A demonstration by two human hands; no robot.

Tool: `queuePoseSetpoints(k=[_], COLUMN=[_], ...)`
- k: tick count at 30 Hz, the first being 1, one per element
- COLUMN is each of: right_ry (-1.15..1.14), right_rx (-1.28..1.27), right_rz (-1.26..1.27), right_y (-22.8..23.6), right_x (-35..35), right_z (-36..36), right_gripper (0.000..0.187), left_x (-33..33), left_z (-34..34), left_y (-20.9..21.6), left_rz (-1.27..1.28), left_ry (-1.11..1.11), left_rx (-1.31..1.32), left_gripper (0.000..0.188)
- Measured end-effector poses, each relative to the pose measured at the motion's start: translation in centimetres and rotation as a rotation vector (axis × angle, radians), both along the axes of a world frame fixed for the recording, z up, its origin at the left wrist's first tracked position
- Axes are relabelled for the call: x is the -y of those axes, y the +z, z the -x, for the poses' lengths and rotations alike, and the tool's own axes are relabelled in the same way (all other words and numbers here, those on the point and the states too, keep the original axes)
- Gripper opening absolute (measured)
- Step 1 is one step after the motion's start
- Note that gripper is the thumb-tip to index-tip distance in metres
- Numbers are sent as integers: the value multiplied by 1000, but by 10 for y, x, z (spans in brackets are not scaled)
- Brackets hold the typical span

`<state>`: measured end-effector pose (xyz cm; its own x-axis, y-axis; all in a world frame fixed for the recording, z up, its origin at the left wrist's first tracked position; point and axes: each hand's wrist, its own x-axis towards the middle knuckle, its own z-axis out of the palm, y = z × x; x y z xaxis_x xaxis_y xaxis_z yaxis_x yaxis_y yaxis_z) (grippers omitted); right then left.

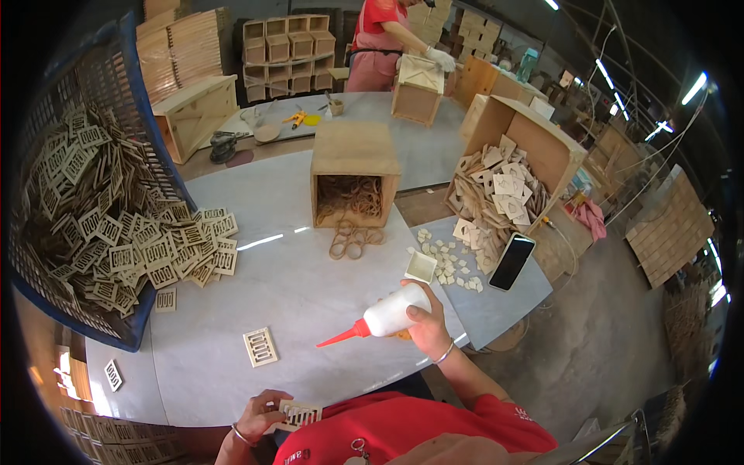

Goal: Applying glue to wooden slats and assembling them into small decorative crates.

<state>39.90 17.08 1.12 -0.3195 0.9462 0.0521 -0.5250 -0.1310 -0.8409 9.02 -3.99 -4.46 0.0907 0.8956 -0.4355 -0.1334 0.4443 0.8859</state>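
Observation:
My right hand (431, 329) is closed round a white squeeze bottle (392, 308) with a long red nozzle, tilted so the tip points down and left above the table. Close to my body at the table's front edge, my left hand (262, 415) grips a small slotted wooden plate (301, 415). Another slotted plate (260, 347) lies flat on the grey table, between the two hands and a little farther off. A large blue crate (139, 322) at the left is tipped toward the table, with a heap of similar slotted plates (159, 252) spilling out.
A wooden box (355, 147) of rubber bands stands mid-table. At the right are a tipped wooden box (535, 128) of square wooden pieces, small pale chips (448, 263), an open little box (421, 267) and a phone (512, 262). A co-worker (380, 46) handles a wooden box (418, 91) beyond.

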Motion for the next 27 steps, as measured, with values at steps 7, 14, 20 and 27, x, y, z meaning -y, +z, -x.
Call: queuePoseSetpoints(k=[7, 14, 20, 27], right_ry=[-11, -45, -142, -61], right_rx=[-12, 22, 202, 351], right_rz=[5, -15, -317, -489], right_y=[-5, -2, 27, 53], right_x=[8, 13, 5, 4], right_z=[-2, -3, 6, 22], right_gripper=[59, 63, 74, 80], left_x=[19, 4, -59, -75], left_z=[3, 5, -45, -60], left_y=[4, 25, 69, 67], left_rz=[180, 41, -147, -194], left_ry=[-255, -10, 222, 269], left_rx=[-41, -390, -440, -242], left_gripper=[21, 14, 21, 16])
